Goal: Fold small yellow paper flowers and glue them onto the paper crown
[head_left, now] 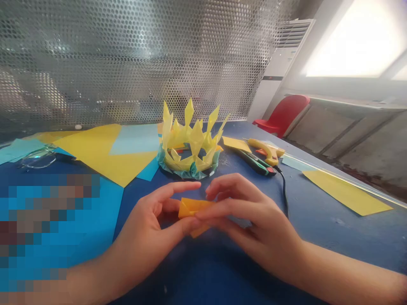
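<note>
A small folded piece of orange paper (196, 206) is held between my two hands, above the blue table. My left hand (155, 224) pinches its left and lower side, with the index finger stretched out above it. From the other side, my right hand (254, 216) grips the paper between thumb and fingers, which hide part of it. Just beyond my fingers stands a yellow paper crown (194, 148) with tall pointed tips and a teal crumpled base.
Right of the crown lie a yellow glue gun (269, 150) with a black cord and a green-black utility knife (256, 162). Yellow paper (104, 154), blue paper (95, 224) and glasses (38, 159) lie left. A perforated metal panel (127, 63) rises behind; a red chair (286, 114) stands beyond the table.
</note>
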{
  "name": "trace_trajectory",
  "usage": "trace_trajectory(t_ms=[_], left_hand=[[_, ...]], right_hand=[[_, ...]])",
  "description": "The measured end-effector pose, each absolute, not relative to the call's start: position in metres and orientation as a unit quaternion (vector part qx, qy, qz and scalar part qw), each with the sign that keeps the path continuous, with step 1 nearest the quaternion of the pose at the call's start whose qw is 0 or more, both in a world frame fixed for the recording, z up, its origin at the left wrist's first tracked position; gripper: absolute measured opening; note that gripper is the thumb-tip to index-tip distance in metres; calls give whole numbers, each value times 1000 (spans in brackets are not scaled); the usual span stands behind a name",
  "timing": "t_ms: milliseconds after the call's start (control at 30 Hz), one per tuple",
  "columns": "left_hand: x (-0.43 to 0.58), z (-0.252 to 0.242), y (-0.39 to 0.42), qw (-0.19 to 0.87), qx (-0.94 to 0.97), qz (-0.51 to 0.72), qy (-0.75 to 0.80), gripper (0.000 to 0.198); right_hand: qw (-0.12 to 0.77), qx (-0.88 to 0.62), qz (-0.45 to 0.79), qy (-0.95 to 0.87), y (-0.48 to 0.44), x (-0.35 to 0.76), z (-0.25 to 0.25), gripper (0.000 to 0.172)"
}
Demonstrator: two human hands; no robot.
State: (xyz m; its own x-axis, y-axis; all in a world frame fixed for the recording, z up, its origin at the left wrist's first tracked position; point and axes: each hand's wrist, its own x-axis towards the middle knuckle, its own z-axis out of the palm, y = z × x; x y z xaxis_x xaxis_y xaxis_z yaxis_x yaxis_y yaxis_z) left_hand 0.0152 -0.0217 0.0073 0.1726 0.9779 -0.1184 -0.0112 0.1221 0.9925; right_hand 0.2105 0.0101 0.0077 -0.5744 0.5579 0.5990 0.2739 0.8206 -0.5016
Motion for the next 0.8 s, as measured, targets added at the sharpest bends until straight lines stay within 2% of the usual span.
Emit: trace_trajectory(t_ms=[33,133,167,267,333,467,800], left_hand=[[15,6,-21,572,510,428,478,43],[16,4,-21,563,517,433,478,46],[15,3,-21,559,519,432,481,46],[15,2,-22,545,530,427,490,49],[15,2,-22,550,524,428,490,47],[16,1,-19,581,505,439,463,12],[12,-2,-17,617,496,422,442,25]], right_hand=[[405,-263,213,-850,11,209,7,10],[407,-323,302,-800,14,206,5,23],[394,-330,323,-795,14,205,4,23],[365,-331,340,-801,14,204,5,6],[368,-329,330,-805,14,204,6,6],[373,-329,326,-804,12,204,10,5],[339,-329,343,-812,10,205,12,10]])
